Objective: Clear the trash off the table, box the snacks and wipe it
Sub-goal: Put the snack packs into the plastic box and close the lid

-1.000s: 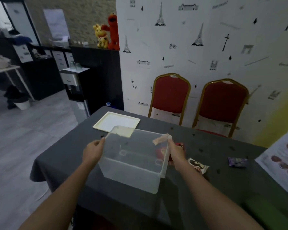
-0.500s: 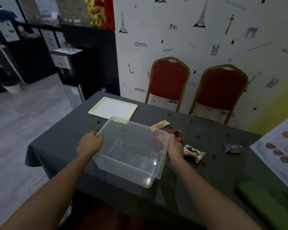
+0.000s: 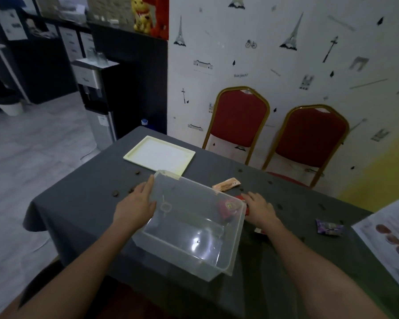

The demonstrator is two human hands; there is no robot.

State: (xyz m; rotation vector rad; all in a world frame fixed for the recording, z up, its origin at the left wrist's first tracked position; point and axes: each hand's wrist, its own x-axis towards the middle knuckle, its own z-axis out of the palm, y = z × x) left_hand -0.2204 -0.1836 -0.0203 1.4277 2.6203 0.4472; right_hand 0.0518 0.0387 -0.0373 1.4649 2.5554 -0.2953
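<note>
On the grey table (image 3: 83,217): resting a clear plastic box (image 3: 189,229), open side up.
Laying the left hand (image 3: 137,204) flat and open against its left wall, spreading the right hand (image 3: 259,209) empty beside its right rim, over a red snack packet (image 3: 242,198); purple wrapper (image 3: 329,227) lying well apart.

"Where is the camera sitting?"

"On the person's head. It is looking forward and down at the counter (image 3: 83,217), from close by."

"What is it seeing far off?"

"It is taking in two chairs (image 3: 240,116) and the wall (image 3: 286,72) behind. Only one view is showing."
</note>
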